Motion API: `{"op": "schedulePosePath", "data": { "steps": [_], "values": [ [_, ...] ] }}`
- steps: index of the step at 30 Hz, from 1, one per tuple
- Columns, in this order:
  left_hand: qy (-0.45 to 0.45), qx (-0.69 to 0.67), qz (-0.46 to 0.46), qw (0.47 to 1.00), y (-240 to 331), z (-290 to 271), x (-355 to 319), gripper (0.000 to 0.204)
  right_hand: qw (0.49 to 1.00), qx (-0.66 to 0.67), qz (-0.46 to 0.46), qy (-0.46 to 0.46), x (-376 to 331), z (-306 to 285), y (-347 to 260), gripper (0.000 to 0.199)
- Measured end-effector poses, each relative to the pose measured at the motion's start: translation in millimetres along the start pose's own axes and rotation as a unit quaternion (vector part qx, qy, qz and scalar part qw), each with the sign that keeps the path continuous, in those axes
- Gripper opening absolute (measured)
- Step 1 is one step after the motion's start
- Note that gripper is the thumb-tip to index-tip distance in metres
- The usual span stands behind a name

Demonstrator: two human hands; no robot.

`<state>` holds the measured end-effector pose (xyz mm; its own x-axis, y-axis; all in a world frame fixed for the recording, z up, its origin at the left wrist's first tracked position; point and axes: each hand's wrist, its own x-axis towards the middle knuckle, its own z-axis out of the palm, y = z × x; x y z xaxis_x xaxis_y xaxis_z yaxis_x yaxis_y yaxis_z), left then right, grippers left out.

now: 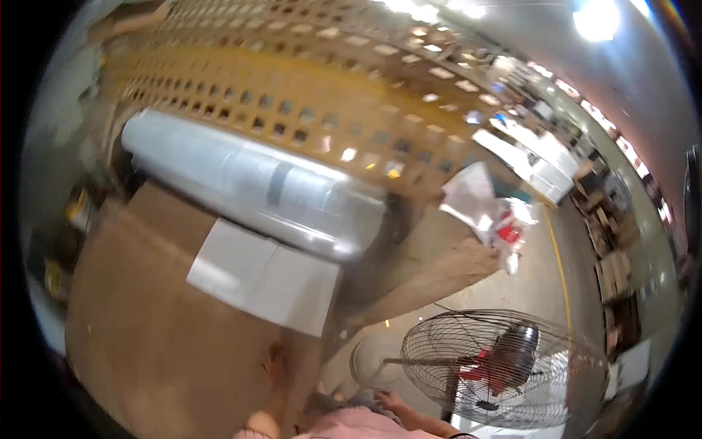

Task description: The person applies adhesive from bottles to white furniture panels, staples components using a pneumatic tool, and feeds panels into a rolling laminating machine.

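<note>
My left hand (273,363) is over the right part of the brown table (161,314), close to its edge. Motion blur smears its fingers, and nothing can be made out in it. My right hand (391,402) is low beside my waist, near the fan; its fingers are also too blurred to read. Beyond my left hand, white paper sheets (265,274) lie on the table, side by side or folded open. Behind them stretches a large roll of clear plastic film (252,183), with a dark band across it.
A black wire-cage fan (504,366) stands to the right of the table. Behind the roll rises a yellow perforated panel (307,88). Cardboard (439,274) juts out at the table's right, with white and red plastic wrapping (504,227) beyond. Boxes (614,274) line the far right.
</note>
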<state>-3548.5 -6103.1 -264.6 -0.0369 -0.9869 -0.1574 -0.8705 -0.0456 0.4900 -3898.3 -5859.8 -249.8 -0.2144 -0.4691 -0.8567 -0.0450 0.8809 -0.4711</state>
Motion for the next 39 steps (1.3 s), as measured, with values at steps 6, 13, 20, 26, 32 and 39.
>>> {"op": "schedulePosePath", "data": {
  "steps": [6,13,20,26,32,39],
  "values": [
    [0.037,0.090,-0.028,0.995,7,-37,122,0.059,0.995,0.067,0.072,0.006,-64,8,-34,0.041],
    [0.059,0.075,-0.055,0.994,44,-84,245,0.069,0.980,0.141,0.140,0.021,-65,0,-29,0.041],
    [0.002,0.080,-0.032,0.996,50,-58,293,0.072,0.986,0.101,0.123,0.054,-58,7,-43,0.041],
    [-0.154,0.071,0.082,0.982,130,-5,228,0.070,0.994,0.077,0.083,0.009,-32,17,-43,0.043],
    [-0.165,-0.006,0.047,0.985,187,35,185,0.074,0.995,0.046,0.082,0.018,-38,16,-93,0.042],
    [-0.143,-0.088,-0.025,0.985,212,2,178,0.078,0.997,0.041,0.064,0.006,-28,0,-58,0.043]
  ]
}}
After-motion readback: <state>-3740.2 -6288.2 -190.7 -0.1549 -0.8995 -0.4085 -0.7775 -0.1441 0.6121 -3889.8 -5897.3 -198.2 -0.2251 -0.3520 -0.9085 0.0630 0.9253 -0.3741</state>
